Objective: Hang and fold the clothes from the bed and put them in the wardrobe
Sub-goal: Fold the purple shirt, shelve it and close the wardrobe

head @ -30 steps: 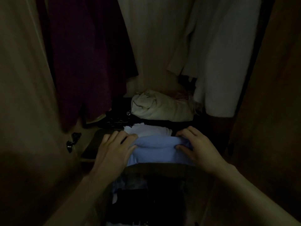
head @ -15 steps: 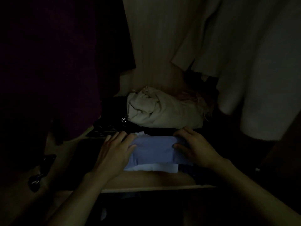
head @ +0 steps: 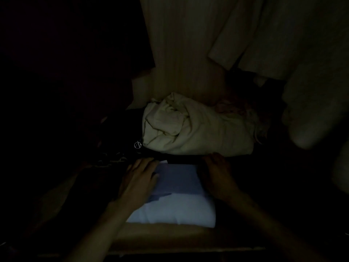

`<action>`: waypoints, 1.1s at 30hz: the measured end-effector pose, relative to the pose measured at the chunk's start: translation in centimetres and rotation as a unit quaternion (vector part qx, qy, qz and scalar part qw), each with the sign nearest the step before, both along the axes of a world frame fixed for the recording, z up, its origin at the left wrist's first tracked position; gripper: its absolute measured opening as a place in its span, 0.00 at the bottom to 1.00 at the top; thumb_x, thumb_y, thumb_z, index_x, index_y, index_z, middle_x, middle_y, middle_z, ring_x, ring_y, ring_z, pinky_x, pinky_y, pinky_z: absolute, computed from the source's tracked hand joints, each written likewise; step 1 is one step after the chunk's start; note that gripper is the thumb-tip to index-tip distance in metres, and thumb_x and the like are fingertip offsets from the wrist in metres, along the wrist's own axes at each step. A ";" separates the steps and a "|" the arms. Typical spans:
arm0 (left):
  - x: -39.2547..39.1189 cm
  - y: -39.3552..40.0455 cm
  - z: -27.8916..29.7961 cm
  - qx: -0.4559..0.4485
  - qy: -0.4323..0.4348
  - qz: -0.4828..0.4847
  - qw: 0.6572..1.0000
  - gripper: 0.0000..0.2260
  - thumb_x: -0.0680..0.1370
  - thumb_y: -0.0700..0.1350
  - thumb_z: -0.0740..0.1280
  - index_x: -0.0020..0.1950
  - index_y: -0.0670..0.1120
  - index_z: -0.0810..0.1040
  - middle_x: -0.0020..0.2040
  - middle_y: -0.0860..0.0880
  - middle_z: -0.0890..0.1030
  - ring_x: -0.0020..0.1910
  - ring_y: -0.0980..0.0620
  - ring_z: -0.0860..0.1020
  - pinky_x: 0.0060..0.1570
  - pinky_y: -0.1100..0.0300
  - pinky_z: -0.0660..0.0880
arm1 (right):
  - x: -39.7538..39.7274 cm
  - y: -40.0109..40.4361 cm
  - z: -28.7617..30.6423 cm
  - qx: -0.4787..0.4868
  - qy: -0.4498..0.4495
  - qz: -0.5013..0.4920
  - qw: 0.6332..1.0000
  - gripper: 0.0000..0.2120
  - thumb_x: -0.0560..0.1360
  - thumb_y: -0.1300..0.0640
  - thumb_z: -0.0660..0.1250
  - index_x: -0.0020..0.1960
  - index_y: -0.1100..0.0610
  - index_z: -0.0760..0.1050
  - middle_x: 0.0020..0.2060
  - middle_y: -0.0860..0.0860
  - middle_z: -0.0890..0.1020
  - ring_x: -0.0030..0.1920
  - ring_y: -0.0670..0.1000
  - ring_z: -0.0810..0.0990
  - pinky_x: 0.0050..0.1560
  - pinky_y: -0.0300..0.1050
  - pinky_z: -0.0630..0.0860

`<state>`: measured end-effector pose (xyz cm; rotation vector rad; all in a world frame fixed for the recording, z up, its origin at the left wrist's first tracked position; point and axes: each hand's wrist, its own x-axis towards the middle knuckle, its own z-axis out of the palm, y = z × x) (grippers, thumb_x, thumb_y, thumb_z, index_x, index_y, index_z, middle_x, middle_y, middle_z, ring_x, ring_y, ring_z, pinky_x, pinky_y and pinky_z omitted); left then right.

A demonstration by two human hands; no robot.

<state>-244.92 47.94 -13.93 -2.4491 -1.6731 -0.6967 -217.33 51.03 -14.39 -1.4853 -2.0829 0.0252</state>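
Both hands flat on the folded clothes, wardrobe shelf

Left hand [head: 138, 178] spread at 9 o'clock on the blue garment [head: 177, 181], right hand [head: 219, 176] spread at 3; cream bundle [head: 196, 129] crowds 12, shelf edge [head: 170, 237] at 6.

Dim wardrobe interior, pale wood-grain back panel [head: 181, 53], wooden shelf [head: 170, 235], very low light

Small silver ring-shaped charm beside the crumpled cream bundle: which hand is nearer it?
Left. The left hand lies just below the small silver ring-shaped charm, flat on the folded pale blue garment; the right hand rests at the garment's far side.
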 end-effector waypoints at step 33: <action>2.7 -4.1 -1.4 -0.023 -0.063 0.034 0.997 0.24 0.73 0.58 0.58 0.60 0.48 0.81 0.62 0.46 0.80 0.63 0.43 0.76 0.62 0.46 0.72 | -3.4 -9.5 0.7 -0.015 -0.045 0.014 0.999 0.32 0.81 0.37 0.46 0.75 0.55 0.63 0.71 0.55 0.70 0.72 0.55 0.67 0.70 0.55 0.66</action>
